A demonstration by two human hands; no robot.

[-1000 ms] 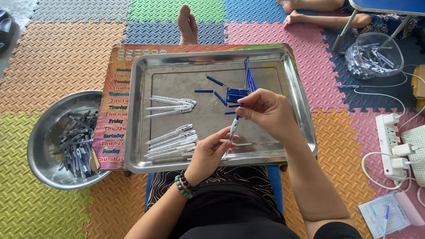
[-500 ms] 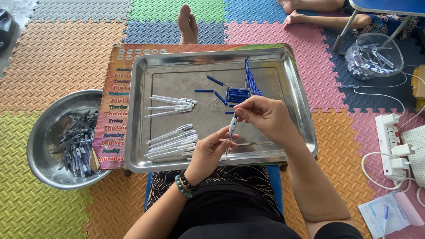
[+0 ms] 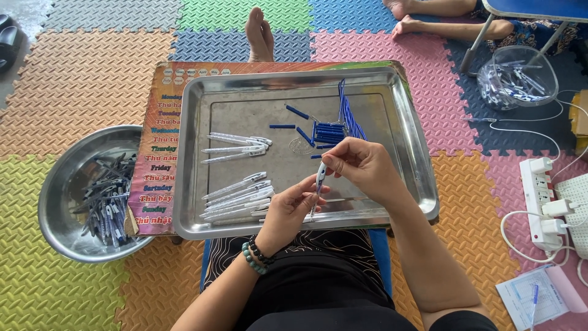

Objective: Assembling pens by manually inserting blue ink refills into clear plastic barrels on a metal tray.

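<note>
Both forearms bare, no sleeves in view up to the near edge of the shot. Left hand (image 3: 288,211): no rings visible. On the left wrist, two beaded bracelets side by side: a dark round-bead bracelet (image 3: 262,251) nearer the hand, and a teal-green and dark bead bracelet (image 3: 252,260) just behind it, touching. Right hand (image 3: 361,167): no rings or watch visible, wrist bare. Nails short, plain. Lap covered by black fabric trousers with thin wavy pale line pattern (image 3: 306,245), pattern mostly on the far part, nr the tray edge; closer in, plain black. One bare foot (image 3: 260,35) at far centre, no sock or shoe.
</note>
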